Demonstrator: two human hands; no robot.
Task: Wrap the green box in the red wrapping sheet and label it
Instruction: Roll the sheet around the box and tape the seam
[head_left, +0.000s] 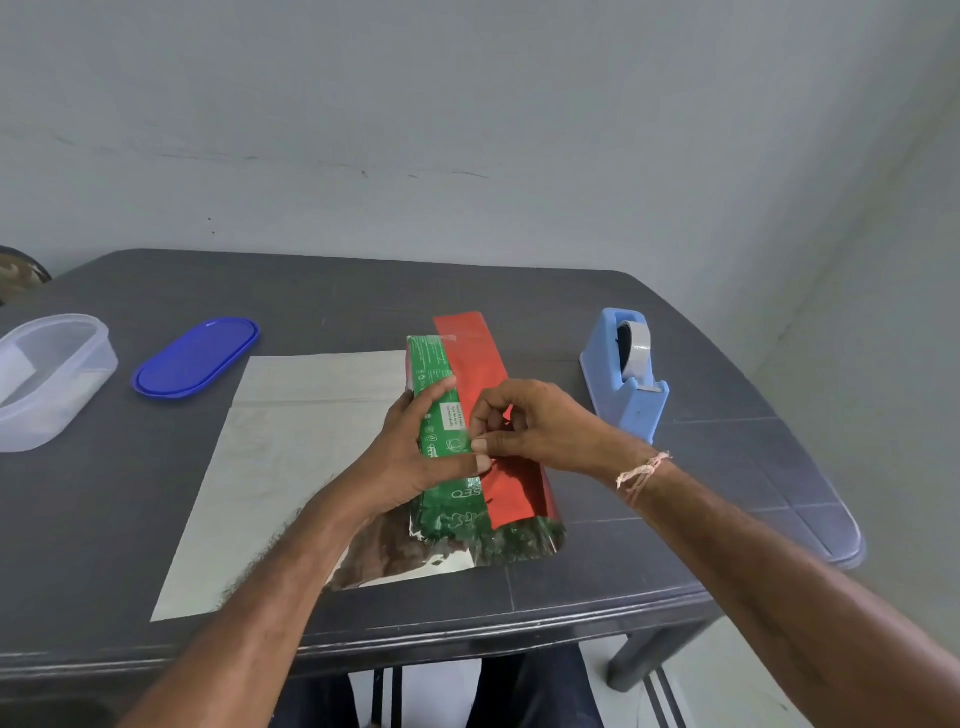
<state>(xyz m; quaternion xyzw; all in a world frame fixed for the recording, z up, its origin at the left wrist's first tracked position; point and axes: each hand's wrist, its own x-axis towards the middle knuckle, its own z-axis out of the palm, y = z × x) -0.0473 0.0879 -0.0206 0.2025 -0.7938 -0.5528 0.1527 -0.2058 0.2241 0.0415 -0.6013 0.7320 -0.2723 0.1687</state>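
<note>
Wrapping is only begun: at frame centre your left hand (410, 457) grips the green box (431, 364) while your right hand (540, 426) pinches one flap of the red wrapping sheet (478, 358) onto it; the rest lies flat leftward, and labelling remains.

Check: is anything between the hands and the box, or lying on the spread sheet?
Nothing visible. The left hand grips the box; the right hand pinches at the sheet folded over it. The lid and dispenser sit off the sheet.

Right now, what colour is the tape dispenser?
Light blue. The tape dispenser shows clearest in the head view.
</note>
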